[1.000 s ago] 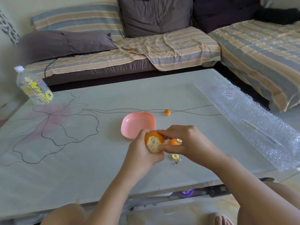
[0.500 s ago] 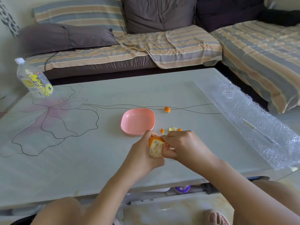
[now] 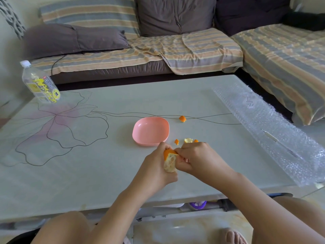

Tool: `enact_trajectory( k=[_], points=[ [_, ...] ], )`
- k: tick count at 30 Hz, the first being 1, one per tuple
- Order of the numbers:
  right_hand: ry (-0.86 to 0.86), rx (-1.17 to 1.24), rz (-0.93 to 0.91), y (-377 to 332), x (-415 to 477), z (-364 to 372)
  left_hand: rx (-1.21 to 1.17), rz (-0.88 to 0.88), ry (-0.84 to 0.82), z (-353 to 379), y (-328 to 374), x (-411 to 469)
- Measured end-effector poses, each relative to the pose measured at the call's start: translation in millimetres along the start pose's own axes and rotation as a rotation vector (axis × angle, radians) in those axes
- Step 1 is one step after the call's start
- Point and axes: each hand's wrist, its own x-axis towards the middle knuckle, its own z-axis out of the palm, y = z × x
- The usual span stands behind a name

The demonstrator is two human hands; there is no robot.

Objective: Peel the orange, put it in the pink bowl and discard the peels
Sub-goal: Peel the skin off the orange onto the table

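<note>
My left hand [image 3: 156,170] holds a partly peeled orange [image 3: 169,162] just above the table, pale flesh facing me and an orange strip of skin still on its top. My right hand [image 3: 198,159] pinches that skin at the top of the fruit. The empty pink bowl [image 3: 150,131] sits on the table just beyond my hands. Small peel pieces [image 3: 188,140] lie to the right of the bowl, and one more peel piece [image 3: 182,118] lies farther back.
A plastic bottle [image 3: 40,83] with a yellow label stands at the table's far left. A sheet of bubble wrap [image 3: 269,127] covers the right side of the table. A striped sofa with grey cushions [image 3: 175,14] runs behind and to the right.
Both hands with the orange have drawn nearer to me, away from the bowl. More pale flesh shows and less skin is left. Peel pieces by the bowl are now uncovered.
</note>
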Motion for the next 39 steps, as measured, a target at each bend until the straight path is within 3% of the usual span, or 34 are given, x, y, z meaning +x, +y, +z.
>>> enact_trajectory(
  k=[18, 23, 26, 31, 39],
  points=[
    [0.162, 0.538, 0.328, 2.5, -1.8, -5.7, -0.101, 0.114, 0.064, -1.0, 6.5, 1.9],
    [0.002, 0.703, 0.382, 8.1, -1.8, -12.8, -0.114, 0.139, 0.12, -5.9, 7.4, 1.4],
    [-0.11, 0.658, 0.339, 8.2, -0.7, -16.9, -0.115, 0.145, 0.137, -5.1, 7.9, 3.2],
    [-0.098, 0.477, 0.329, -0.6, -1.5, -20.4, -0.112, 0.149, 0.12, 6.3, 5.1, 2.8],
    [-0.003, 0.659, 0.496, -1.4, 3.7, -24.1, -0.169, 0.161, 0.148, 9.5, 7.3, 2.9]
  ],
)
